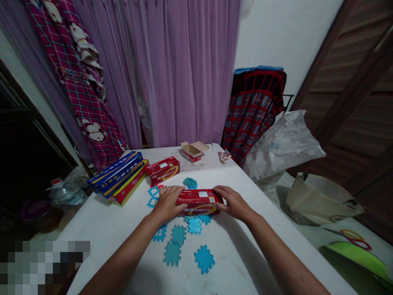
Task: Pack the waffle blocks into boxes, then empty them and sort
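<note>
Between my two hands is a long red box (199,201) with a white label on its top. My left hand (170,203) wraps round its left end, thumb along the front. At the other end my right hand (231,202) grips it the same way. Flat blue interlocking puzzle pieces lie on the table just in front of and partly under the box, among them a light blue square piece (194,225), teal square pieces (172,253) and a blue piece (204,259). Behind the box sits a round blue notched piece (190,183).
A second red box (163,170) stands at the back left beside stacked blue boxes (119,174) and a yellow-red box (130,186). An open small carton (192,153) and a crumpled wrapper (224,156) lie at the back of the white table (107,241). Scissors (353,237) are at right.
</note>
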The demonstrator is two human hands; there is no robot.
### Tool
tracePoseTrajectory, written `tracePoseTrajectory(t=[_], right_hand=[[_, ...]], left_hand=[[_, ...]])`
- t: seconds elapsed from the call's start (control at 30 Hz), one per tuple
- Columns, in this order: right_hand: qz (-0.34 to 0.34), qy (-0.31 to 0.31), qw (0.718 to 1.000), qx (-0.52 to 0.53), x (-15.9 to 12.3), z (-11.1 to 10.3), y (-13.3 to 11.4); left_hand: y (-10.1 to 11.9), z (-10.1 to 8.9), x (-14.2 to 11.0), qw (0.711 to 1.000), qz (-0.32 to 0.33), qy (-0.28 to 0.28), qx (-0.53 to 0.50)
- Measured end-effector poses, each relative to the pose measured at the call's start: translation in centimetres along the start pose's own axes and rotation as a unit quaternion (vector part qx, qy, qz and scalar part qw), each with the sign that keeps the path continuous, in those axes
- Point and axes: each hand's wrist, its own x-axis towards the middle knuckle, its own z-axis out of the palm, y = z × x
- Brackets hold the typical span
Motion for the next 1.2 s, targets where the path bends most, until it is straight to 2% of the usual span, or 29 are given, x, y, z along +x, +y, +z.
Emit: tracePoseTrajectory(t=[0.23,0.4,0.5,0.63,0.73,0.83,0.97,1.1,1.2], right_hand=[[-0.037,-0.007,0.998,-0.041,0.3,-0.8,-0.5],[-0.022,0.0,1.0,-0.015,0.4,-1.2,-0.5],[-0.001,0.024,1.0,-0.006,-0.2,-1.0,-0.5],[0.061,0.097,0.993,0.013,-1.8,-0.2,-1.2],[0.16,0.165,0.971,0.065,-3.3,0.7,-1.9],[0.208,0.215,0.948,0.106,-4.1,1.7,-2.1],[0.206,0.238,0.939,0.136,-3.9,2.5,-2.1],[0.166,0.249,0.942,0.15,-3.0,2.8,-2.5],[0.166,0.24,0.946,0.144,-2.5,2.8,-2.8]], left_hand=[[-0.3,0.1,0.1,1.0,-0.004,-0.008,-0.017],[-0.2,-0.1,0.0,0.999,-0.019,-0.007,-0.031],[-0.1,-0.1,-0.4,0.999,-0.026,0.024,-0.033],[-0.2,-0.2,-1.5,0.995,-0.041,0.09,-0.01],[-0.4,-0.3,-2.4,0.99,-0.054,0.13,0.011],[-0.6,-0.4,-3.1,0.984,-0.074,0.161,0.019],[-0.4,-0.1,-3.2,0.981,-0.101,0.166,-0.001],[0.1,0.6,-3.0,0.983,-0.066,0.171,-0.018],[0.6,0.9,-2.5,0.98,-0.064,0.188,0.005]])
